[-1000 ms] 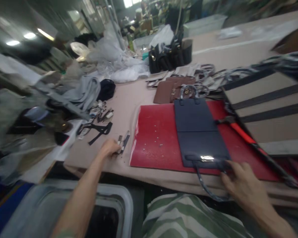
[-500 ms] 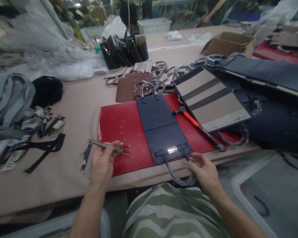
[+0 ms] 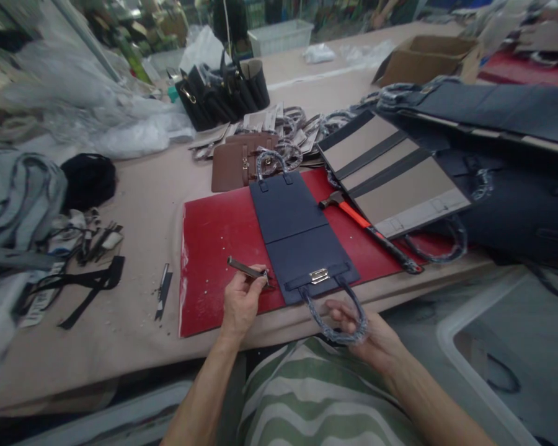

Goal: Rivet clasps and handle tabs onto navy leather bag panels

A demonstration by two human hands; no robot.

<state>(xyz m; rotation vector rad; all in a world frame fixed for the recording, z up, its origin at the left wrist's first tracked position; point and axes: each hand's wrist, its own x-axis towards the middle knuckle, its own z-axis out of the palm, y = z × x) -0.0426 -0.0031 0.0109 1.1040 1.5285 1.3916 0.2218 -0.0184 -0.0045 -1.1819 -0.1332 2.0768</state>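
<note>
The pale table (image 3: 139, 198) carries a red mat (image 3: 214, 235) near its front edge, and everything else sits around that mat. Overlapping the mat's right end is a grey panel with black stripes (image 3: 390, 179). A navy bag panel (image 3: 297, 229) lies flat down the mat's middle. Its long axis runs straight away from the person, with one handle at the mat's far edge and the other at the near edge. A hammer (image 3: 367, 228) with an orange and black shaft lies slantwise on the right part of the mat, between the two panels. Just beyond the mat's far edge lies a brown pouch (image 3: 230, 167), and off its left edge a small dark blade (image 3: 162, 290) lies on the table.

The near handle (image 3: 339, 319), wrapped in clear film, hangs past the mat's front edge. The right hand (image 3: 374, 331) is below that edge, its fingers curled round the loop. The left hand (image 3: 242, 303) rests at the mat's front edge, left of the navy panel, with thumb and fingers pinched on a thin metal tool (image 3: 247, 269). The tool points left and away over the mat. A shiny clasp (image 3: 319, 275) sits at the panel's near end. It lies just right of the left hand, which is the nearer of the two to it.
</note>
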